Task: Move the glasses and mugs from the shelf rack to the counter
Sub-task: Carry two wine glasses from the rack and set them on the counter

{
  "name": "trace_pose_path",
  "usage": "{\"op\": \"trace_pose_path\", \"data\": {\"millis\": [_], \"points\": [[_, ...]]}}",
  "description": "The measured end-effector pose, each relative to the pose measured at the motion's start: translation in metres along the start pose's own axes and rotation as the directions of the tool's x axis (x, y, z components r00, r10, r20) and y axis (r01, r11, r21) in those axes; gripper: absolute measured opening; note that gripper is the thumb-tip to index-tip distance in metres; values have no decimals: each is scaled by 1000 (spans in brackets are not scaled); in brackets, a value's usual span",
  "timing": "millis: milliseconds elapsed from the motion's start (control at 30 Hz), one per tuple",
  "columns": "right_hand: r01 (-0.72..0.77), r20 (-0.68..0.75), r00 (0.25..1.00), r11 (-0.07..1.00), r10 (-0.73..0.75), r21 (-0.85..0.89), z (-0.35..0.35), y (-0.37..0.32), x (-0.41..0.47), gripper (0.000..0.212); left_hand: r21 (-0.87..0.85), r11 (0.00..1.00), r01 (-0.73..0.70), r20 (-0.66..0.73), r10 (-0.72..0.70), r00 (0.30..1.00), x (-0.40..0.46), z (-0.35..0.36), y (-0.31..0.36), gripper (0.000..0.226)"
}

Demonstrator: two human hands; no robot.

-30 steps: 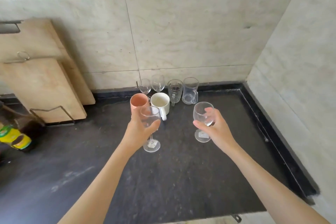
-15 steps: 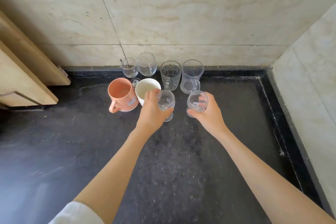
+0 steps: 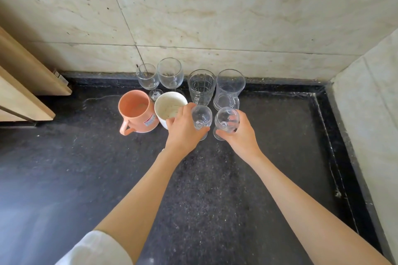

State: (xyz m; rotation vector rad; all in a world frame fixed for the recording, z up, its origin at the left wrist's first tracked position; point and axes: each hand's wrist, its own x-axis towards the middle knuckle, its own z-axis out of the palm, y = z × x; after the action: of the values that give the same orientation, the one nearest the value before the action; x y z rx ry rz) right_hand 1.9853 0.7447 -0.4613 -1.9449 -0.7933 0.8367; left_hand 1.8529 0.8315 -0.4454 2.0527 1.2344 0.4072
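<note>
Around the bowl of a small wine glass (image 3: 201,118), the fingers (image 3: 187,108) of the left hand (image 3: 184,130) are curled, with the thumb pressed on the near side of the bowl. Just to the right, a second small wine glass (image 3: 226,122) is gripped by the right hand (image 3: 241,133); its fingers are wrapped behind the bowl and are seen through the glass, and the thumb lies under the near side. Both glasses are kept upright and stand just beside each other. Their feet are seen low at the dark counter (image 3: 86,168), but it cannot be told if they touch it already.

Left of the left hand, a white mug (image 3: 168,107) is placed on the counter, and its near right part is hidden by the hand. An orange mug (image 3: 136,112) is set just beside it on the left, with its handle turned to the near left and a small label on its side. Farther away, close to the marble wall (image 3: 215,17), four more pieces are lined up: a short wine glass (image 3: 147,78), a taller wine glass (image 3: 170,73), a cut-pattern glass (image 3: 201,86) and a clear glass mug (image 3: 229,88) on the right end.

At the left edge, wooden boards (image 3: 23,84) are leaned against the wall. A white sleeve (image 3: 97,249) is seen on the left arm at the near edge, while the right forearm is bare.
</note>
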Motion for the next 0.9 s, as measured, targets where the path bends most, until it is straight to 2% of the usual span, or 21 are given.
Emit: {"op": "trace_pose_path", "data": {"millis": [267,433,533,633,767,833,900], "points": [[-29,8,1000,999,29,19,1,1,-2,72,3,1000,20,69,-20,997,-5,0,-2,63],[-57,58,997,998,59,-28,-4,-8,-10,75,93,996,-9,128,-3,992,-5,-14,-2,65],[-141,40,989,989,143,-45,-8,-13,-27,83,131,990,-48,106,34,994,-22,-29,-4,68],[-232,24,972,968,235,-92,-5,-15,-63,76,218,973,-78,109,55,993,-48,-53,-12,65],[-89,176,974,959,140,-268,15,-40,-110,65,340,929,-147,50,139,989,-89,-103,-26,58],[57,231,973,950,16,-306,30,-66,-128,63,393,913,-112,-18,130,991,-114,-132,-34,57],[258,279,947,896,-161,-361,48,-96,-147,58,469,882,-41,-84,91,992,-142,-161,-44,57]]}}
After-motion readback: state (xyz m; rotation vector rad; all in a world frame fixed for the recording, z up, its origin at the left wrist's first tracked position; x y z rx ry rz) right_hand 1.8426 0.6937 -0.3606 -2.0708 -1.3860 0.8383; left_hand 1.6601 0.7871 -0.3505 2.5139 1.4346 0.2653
